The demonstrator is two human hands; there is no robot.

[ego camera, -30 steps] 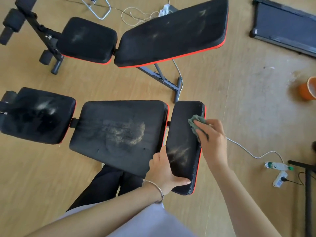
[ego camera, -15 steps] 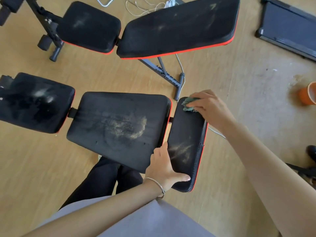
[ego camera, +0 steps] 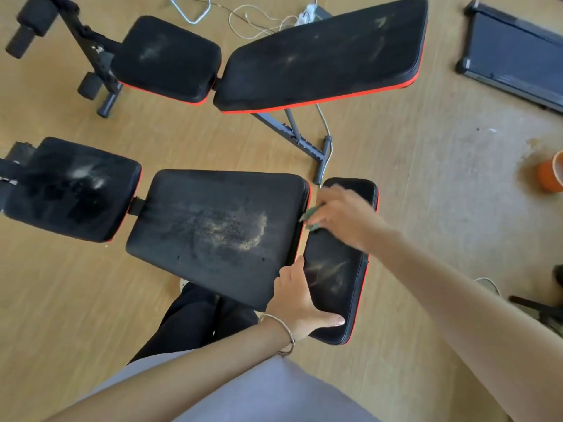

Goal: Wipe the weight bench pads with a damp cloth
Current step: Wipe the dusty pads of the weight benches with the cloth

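Observation:
The near bench has three black pads with red edges. On the narrow right pad my right hand presses a green cloth against its left side, near the far end. My left hand grips the near left corner of the same pad, thumb lying on top. Faint dust streaks mark that pad between my hands. The wide middle pad carries a large dusty smear. The left pad shows pale smudges.
A second bench stands beyond, with a long dusty pad and a small seat pad. Its metal leg ends by the narrow pad. White cables lie at the top. A treadmill and orange bucket are right.
My right hand slid the cloth from the pad's middle to its far end, then back and leftward to the pad's left edge. My left hand kept its grip on the corner.

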